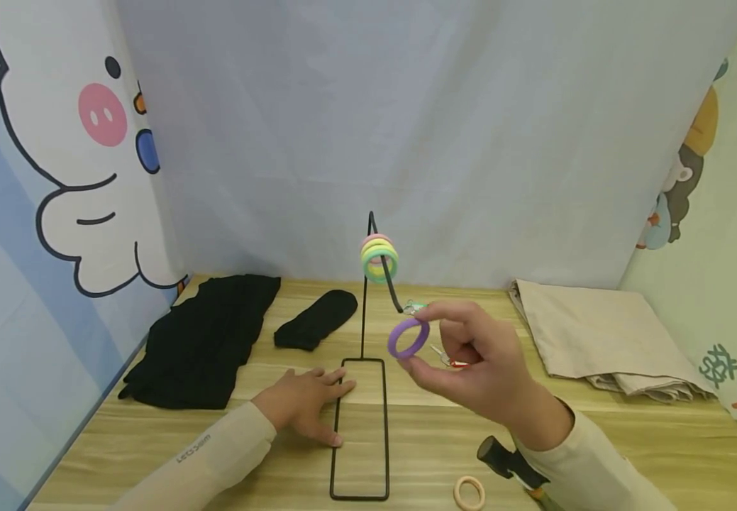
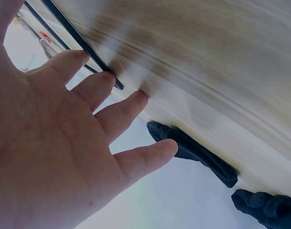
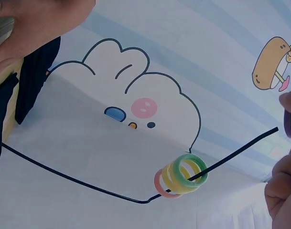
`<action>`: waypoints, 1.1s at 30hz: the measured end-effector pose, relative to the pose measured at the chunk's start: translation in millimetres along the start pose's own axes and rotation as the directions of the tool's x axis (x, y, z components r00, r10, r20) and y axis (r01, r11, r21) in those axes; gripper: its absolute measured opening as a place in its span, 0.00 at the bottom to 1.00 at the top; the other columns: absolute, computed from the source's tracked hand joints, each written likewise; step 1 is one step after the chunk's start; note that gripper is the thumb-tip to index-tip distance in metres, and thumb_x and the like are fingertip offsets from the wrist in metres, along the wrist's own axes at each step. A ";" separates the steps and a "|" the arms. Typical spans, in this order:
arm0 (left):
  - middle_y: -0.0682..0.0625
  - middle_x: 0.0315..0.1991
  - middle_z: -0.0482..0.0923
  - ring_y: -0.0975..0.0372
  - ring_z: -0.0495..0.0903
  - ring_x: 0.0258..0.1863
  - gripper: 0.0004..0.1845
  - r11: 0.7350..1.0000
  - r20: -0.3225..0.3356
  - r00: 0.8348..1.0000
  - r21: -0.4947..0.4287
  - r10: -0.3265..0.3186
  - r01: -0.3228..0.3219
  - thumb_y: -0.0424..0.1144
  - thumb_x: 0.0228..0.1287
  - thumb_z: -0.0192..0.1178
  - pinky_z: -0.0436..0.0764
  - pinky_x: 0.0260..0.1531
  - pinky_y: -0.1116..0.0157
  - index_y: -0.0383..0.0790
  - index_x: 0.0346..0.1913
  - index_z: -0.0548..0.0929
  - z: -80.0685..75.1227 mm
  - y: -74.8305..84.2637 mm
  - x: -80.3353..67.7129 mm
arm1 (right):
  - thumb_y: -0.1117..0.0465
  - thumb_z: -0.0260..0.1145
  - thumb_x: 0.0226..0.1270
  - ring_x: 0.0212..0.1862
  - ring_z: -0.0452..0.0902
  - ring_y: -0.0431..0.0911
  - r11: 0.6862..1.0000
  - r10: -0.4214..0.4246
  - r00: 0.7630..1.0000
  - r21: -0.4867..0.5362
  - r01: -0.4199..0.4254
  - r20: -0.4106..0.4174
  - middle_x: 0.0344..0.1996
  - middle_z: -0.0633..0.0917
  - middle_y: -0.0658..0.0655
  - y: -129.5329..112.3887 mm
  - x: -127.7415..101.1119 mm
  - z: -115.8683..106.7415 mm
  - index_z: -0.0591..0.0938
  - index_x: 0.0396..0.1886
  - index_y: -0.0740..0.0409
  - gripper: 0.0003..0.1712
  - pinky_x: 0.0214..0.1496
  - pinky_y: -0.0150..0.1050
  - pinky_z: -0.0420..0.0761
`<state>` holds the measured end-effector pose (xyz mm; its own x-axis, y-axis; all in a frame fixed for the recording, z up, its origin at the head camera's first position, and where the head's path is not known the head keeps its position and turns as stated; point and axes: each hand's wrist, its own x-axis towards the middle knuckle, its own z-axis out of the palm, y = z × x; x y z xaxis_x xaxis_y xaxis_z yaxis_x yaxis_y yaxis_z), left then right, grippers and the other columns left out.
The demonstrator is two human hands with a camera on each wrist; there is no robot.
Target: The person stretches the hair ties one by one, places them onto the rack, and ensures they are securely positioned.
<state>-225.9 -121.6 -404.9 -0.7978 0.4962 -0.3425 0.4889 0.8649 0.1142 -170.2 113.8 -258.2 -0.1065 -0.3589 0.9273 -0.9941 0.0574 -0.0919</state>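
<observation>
A purple ring is pinched between the thumb and forefinger of my right hand, held up just in front of the tip of a bent black rod. The rod is the arm of a black wire stand, and a green ring, yellow rings and a pink ring hang on it. My left hand rests with spread fingers over the left side of the stand's rectangular base. In the left wrist view, its fingertips lie at the base rod.
Black cloth and a black sock-like piece lie at the left. Folded beige cloth is at the right. A wooden ring and a black-headed hammer-like tool lie near the front. Small red-handled metal item sits behind my right hand.
</observation>
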 end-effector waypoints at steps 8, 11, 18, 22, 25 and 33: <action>0.55 0.73 0.51 0.51 0.55 0.71 0.48 1.000 -0.002 1.000 -0.018 0.010 -0.010 0.71 0.45 0.59 0.57 0.59 0.37 0.62 0.71 0.56 1.0 0.0 0.1 | 0.47 0.65 0.59 0.15 0.47 0.34 0.966 0.220 0.976 -0.142 -0.216 0.007 0.09 0.55 0.47 8.4 -1.3 3.6 0.75 0.46 0.68 0.28 0.19 0.26 0.55; 0.55 0.73 0.51 0.52 0.55 0.71 0.48 1.000 0.004 1.000 -0.022 0.005 -0.005 0.71 0.45 0.59 0.57 0.59 0.37 0.62 0.71 0.56 1.0 0.4 -0.6 | 0.47 0.65 0.59 0.14 0.46 0.34 0.954 0.268 0.963 -0.147 -0.261 0.030 0.08 0.55 0.47 11.1 -13.0 3.8 0.75 0.47 0.66 0.28 0.20 0.26 0.55; 0.55 0.73 0.50 0.51 0.55 0.70 0.48 1.000 -0.002 1.000 -0.017 0.008 -0.008 0.71 0.45 0.60 0.58 0.58 0.36 0.61 0.71 0.56 -0.5 0.1 -0.6 | 0.58 0.72 0.54 0.16 0.46 0.33 0.927 0.374 0.913 -0.097 -0.363 0.161 0.09 0.56 0.48 16.2 -48.5 0.7 0.76 0.45 0.61 0.22 0.21 0.22 0.57; 0.55 0.73 0.50 0.51 0.54 0.70 0.49 1.000 -0.011 1.000 -0.018 0.010 -0.010 0.70 0.45 0.60 0.58 0.57 0.36 0.61 0.71 0.56 -2.0 -0.5 -0.5 | 0.69 0.74 0.45 0.18 0.47 0.29 0.902 0.422 0.858 -0.046 -0.429 0.292 0.10 0.57 0.50 18.4 -70.5 -3.1 0.77 0.45 0.58 0.25 0.25 0.23 0.63; 0.55 0.73 0.50 0.50 0.54 0.71 0.49 1.000 -0.017 1.000 -0.015 0.010 -0.010 0.70 0.45 0.60 0.58 0.57 0.36 0.60 0.71 0.56 -2.7 -0.9 -0.6 | 0.68 0.74 0.46 0.19 0.47 0.28 0.873 0.448 0.801 -0.002 -0.487 0.397 0.11 0.57 0.50 20.9 -89.6 -7.1 0.77 0.46 0.56 0.25 0.25 0.24 0.64; 0.55 0.73 0.51 0.51 0.54 0.71 0.49 1.000 -0.016 1.000 -0.021 0.009 -0.010 0.70 0.45 0.60 0.57 0.58 0.36 0.60 0.71 0.56 0.2 -0.6 -0.4 | 0.60 0.73 0.52 0.21 0.51 0.27 0.739 0.529 0.557 -0.026 -0.673 0.641 0.15 0.62 0.50 19.2 -136.2 -24.3 0.77 0.44 0.53 0.20 0.22 0.25 0.61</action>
<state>-225.8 -122.3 -405.1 -0.7989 0.5054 -0.3261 0.4891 0.8614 0.1368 -174.4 186.4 -377.4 -0.5982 -0.7661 0.2350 -0.6625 0.3079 -0.6828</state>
